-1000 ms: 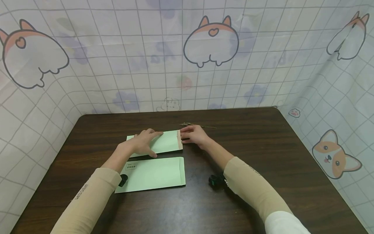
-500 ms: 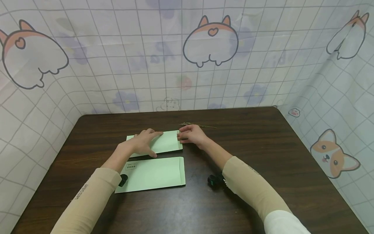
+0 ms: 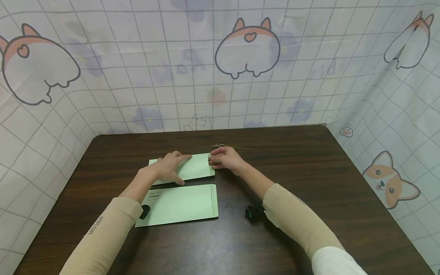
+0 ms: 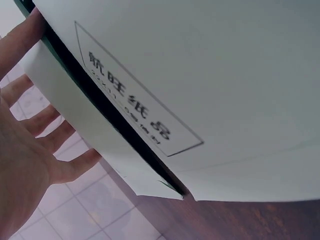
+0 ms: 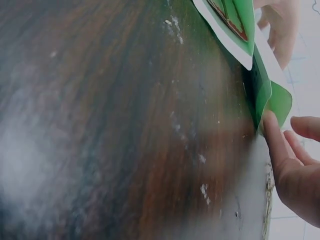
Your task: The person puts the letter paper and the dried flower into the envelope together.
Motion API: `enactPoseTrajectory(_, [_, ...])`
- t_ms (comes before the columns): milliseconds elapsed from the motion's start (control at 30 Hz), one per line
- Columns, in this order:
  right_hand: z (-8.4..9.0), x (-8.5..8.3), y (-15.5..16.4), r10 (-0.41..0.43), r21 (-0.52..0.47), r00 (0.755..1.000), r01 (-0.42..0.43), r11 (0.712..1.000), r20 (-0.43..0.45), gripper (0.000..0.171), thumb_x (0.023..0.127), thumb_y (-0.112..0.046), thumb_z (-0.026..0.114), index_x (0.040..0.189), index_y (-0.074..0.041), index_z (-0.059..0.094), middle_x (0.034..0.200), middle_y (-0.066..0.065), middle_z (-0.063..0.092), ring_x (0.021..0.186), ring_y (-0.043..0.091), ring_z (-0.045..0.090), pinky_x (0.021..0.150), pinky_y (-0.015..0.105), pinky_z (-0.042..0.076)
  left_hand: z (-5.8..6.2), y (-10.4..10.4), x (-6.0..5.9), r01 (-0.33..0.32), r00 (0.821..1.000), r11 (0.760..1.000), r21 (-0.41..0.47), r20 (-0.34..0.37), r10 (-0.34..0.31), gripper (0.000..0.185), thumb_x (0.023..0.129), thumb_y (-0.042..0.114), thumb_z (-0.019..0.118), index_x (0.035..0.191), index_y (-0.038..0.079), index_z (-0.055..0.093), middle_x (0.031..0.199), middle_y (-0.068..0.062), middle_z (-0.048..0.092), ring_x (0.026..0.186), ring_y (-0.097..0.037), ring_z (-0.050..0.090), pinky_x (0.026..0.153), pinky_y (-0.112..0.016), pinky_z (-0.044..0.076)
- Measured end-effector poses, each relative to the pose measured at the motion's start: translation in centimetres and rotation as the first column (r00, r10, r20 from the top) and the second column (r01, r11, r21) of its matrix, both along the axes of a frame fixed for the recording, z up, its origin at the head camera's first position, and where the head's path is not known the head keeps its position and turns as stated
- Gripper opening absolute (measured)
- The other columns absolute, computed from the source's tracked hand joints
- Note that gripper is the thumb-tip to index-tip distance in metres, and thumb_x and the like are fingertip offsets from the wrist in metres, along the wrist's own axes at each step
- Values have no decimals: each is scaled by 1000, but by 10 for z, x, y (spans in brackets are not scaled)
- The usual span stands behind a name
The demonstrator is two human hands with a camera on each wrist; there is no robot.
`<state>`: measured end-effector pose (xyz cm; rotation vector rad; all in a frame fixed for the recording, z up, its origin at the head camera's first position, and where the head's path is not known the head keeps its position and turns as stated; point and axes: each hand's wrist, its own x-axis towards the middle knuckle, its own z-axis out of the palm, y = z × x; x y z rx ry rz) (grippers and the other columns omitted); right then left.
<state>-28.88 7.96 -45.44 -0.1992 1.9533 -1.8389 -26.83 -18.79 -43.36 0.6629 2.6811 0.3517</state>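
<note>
Two pale green paper envelopes lie one behind the other on the table. My left hand (image 3: 168,168) rests on the far envelope (image 3: 195,166), fingers and thumb spread over its left half. My right hand (image 3: 228,158) is at that envelope's right end, its fingertips overlapping the flap. In the right wrist view a straight finger (image 5: 275,140) touches the edge of the raised green flap (image 5: 281,102); other fingers stay apart from it. The near envelope (image 3: 182,206) lies beneath my left wrist, its boxed black print (image 4: 132,100) large in the left wrist view.
A thin dried sprig (image 3: 233,147) lies behind my right hand. Black wrist cameras sit under both forearms, the right one (image 3: 253,212) close over the dark wooden table (image 3: 309,172). A patterned white curtain (image 3: 192,65) surrounds the table's back and sides.
The tan strip at the far envelope's right end is out of sight; green flap shows there instead. My right fingers have shifted slightly left over it. My left hand has stayed in place.
</note>
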Motion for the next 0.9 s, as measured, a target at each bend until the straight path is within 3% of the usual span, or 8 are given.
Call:
enactPoseTrajectory(300, [2, 2, 7, 42, 38, 999, -41, 998, -29, 32, 102, 0, 60, 131, 12, 58, 120, 26, 67, 108, 37, 68, 88, 41, 58, -1, -1, 0, -5, 1000, 1000, 1, 0, 5, 100, 83, 37, 87, 163, 16, 31, 155, -22, 34, 142, -45, 33, 103, -76, 28])
enactPoseTrajectory(567, [0, 1, 18, 54, 129, 997, -46, 991, -59, 29, 102, -7, 64, 128, 6, 63, 115, 19, 69, 97, 29, 69, 83, 39, 59, -1, -2, 1, -7, 1000, 1000, 6, -2, 7, 100, 83, 37, 88, 163, 17, 31, 156, -22, 34, 142, -45, 33, 104, -78, 26])
enactPoseTrajectory(900, [1, -1, 46, 52, 173, 997, -40, 984, -63, 33, 102, -9, 65, 131, 7, 63, 117, 19, 69, 98, 28, 69, 84, 39, 58, 0, -3, 2, 1, 1000, 1000, 23, -2, -1, 100, 83, 36, 88, 163, 17, 31, 156, -21, 34, 143, -44, 32, 105, -78, 24])
